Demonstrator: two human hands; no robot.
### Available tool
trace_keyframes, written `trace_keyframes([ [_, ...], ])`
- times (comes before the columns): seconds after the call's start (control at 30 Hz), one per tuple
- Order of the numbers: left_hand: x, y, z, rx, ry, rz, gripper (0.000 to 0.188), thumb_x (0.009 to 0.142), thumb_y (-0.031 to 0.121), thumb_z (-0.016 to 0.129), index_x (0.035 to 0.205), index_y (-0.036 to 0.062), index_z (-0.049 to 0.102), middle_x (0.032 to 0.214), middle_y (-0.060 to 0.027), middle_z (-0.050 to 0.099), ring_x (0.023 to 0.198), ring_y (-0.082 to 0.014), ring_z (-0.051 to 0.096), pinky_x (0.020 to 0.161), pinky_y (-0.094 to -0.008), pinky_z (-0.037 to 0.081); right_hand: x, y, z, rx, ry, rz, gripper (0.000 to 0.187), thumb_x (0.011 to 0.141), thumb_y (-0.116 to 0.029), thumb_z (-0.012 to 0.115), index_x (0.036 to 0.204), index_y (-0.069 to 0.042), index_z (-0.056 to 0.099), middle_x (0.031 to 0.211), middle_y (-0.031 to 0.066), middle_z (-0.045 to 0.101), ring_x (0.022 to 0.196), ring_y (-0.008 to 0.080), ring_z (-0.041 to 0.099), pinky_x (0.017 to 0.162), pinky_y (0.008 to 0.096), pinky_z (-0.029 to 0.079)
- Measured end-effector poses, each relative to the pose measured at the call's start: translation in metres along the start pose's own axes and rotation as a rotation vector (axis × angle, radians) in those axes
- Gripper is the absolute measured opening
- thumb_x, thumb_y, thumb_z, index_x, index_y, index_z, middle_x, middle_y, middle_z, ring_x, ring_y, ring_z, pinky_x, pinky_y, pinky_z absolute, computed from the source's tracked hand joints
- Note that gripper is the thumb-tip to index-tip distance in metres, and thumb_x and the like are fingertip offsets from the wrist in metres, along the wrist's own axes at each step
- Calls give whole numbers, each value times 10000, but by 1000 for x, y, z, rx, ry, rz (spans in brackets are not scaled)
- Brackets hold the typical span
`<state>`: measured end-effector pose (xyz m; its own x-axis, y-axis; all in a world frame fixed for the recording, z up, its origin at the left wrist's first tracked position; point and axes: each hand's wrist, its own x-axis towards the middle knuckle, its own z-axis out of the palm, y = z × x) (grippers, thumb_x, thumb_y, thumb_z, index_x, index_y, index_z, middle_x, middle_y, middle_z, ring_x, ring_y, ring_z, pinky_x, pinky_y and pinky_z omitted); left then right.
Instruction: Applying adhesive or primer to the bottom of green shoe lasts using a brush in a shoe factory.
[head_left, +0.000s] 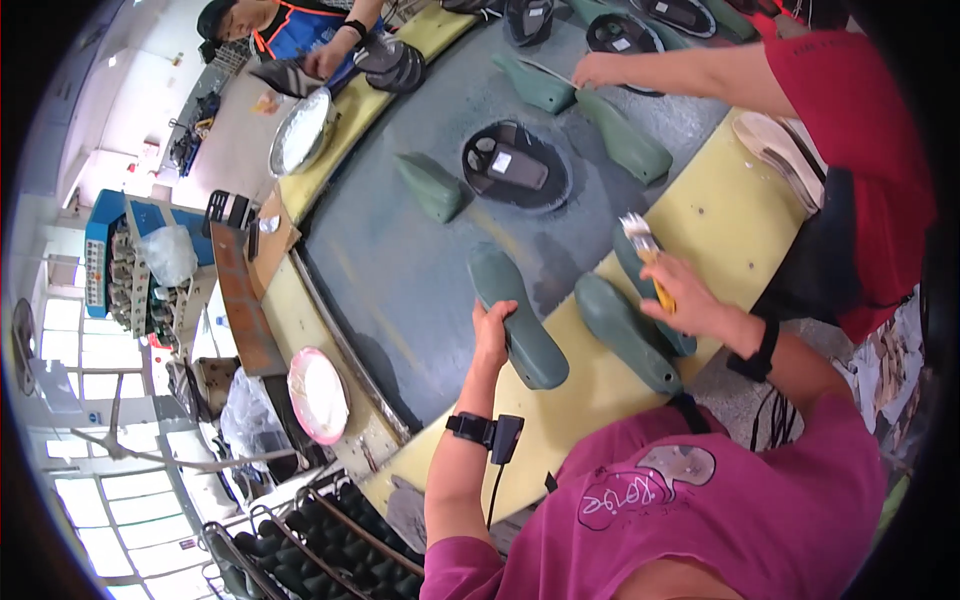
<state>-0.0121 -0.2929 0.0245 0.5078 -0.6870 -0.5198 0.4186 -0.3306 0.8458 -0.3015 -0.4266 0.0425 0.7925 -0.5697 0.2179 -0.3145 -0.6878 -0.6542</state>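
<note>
A green shoe last [530, 345] is gripped by my left hand [490, 328], sole side up, above the near edge of the work surface. My right hand [692, 298] is closed around the yellow handle of a paintbrush [640, 238], whose white-coated bristles point up and away. Below that hand, another green last [630, 262] lies partly hidden. Beside it, between my two hands, a further green last [622, 328] lies on the yellow table border [708, 212]. The brush appears above these lasts; whether it touches one I cannot tell.
A pink-rimmed bowl of white paste [318, 395] stands at left, and a metal bowl [302, 132] farther off. Ahead lie a dark shoe upper [516, 168] and green lasts [430, 186]. A co-worker's red-sleeved arm [690, 72] reaches in from the right; another person works at upper left.
</note>
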Motion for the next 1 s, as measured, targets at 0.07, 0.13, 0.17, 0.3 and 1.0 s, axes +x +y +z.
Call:
trace_keyframes([
  [0.07, 40, 3, 12, 76, 43, 41, 455, 681, 108, 582, 1088, -28, 431, 937, -130, 533, 772, -220, 548, 674, -346, 470, -23, 8, 12, 76, 0, 59, 426, 682, -95, 683, 1041, -105, 454, 1122, 180, 440, 1099, 383, 397, 899, 450, 315],
  [0.13, 74, 1, 20, 153, 77, 79, 456, 698, 131, 590, 1088, -37, 425, 940, -143, 534, 791, -243, 546, 703, -355, 459, -28, 5, 16, 100, 55, 124, 423, 657, -14, 643, 1027, -106, 458, 1125, 193, 436, 1072, 393, 404, 889, 433, 328],
  [0.17, 92, 1, 22, 229, 135, 117, 460, 715, 155, 598, 1089, -46, 419, 943, -157, 536, 810, -266, 544, 731, -364, 448, -26, 3, 19, 115, 70, 98, 429, 644, 10, 626, 1023, -103, 461, 1098, 189, 440, 1046, 393, 410, 873, 430, 335],
  [0.3, 142, -33, 10, 737, 333, 249, 496, 770, 240, 600, 1087, -82, 396, 957, -242, 532, 890, -390, 511, 813, -422, 405, -14, 0, 30, 229, 110, 58, 435, 608, 59, 589, 998, -98, 476, 948, 167, 434, 902, 372, 425, 780, 422, 357],
  [1.0, -116, -111, 11, 917, -104, 321, 1003, 617, 467, 720, 1310, -79, 244, 1330, -416, 60, 1250, -522, 171, 1033, -430, 250, -34, -77, 113, 342, -62, 25, 309, 789, -96, 589, 1072, -87, 466, 915, 116, 458, 865, 287, 450, 784, 380, 367],
])
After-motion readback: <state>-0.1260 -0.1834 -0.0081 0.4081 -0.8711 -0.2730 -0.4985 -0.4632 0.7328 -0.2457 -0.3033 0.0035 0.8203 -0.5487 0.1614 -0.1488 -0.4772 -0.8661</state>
